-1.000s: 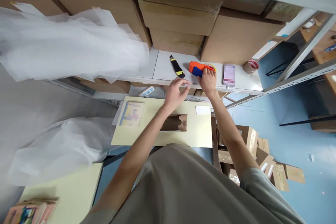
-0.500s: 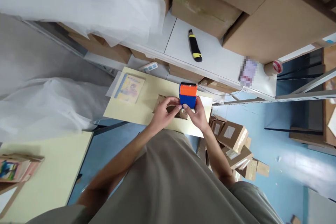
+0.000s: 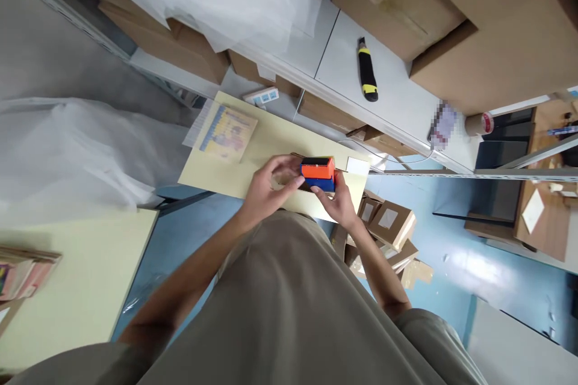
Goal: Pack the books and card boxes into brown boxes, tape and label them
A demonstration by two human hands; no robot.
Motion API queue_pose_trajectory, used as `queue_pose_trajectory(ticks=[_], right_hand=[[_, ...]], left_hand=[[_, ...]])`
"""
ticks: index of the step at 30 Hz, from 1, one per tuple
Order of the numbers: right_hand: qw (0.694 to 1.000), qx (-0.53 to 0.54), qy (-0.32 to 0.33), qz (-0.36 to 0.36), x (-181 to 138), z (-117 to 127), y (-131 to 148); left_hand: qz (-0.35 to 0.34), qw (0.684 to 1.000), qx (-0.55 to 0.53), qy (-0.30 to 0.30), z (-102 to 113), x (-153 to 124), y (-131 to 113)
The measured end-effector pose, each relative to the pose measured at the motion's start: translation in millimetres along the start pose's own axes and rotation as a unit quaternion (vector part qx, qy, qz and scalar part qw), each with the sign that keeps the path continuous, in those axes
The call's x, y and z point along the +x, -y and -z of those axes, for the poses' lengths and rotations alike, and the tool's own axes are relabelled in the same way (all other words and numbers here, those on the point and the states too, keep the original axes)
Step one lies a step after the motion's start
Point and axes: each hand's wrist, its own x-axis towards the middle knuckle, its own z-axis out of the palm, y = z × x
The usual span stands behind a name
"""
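My right hand (image 3: 338,201) grips an orange and blue tape dispenser (image 3: 318,171) held low over a small brown cardboard box (image 3: 289,175) on the pale yellow table (image 3: 266,138). My left hand (image 3: 270,183) is curled over the box, fingers touching the dispenser's left side. Both hands hide most of the box.
A sleeved colourful booklet (image 3: 227,132) lies on the table's left part, a white slip (image 3: 358,165) at its right edge. The white shelf (image 3: 343,66) behind carries a black-and-yellow utility knife (image 3: 367,68), a tape roll (image 3: 480,123) and large cartons. Several small boxes (image 3: 388,225) lie on the blue floor.
My right hand picked the dispenser up from the shelf and brought it down onto the box. My left hand came back from the shelf edge to the box.
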Motion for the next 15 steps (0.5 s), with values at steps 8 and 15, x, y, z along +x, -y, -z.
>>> queue_pose_trajectory(ticks=[8, 15], right_hand=[[0.989, -0.126, 0.07, -0.004, -7, -4, 17], [0.978, -0.171, 0.117, 0.004, -6, 0, 44]], left_hand=[[-0.079, 0.99, 0.053, 0.101, 59, 24, -18], [-0.047, 0.986, 0.009, 0.159, 84, 32, -6]])
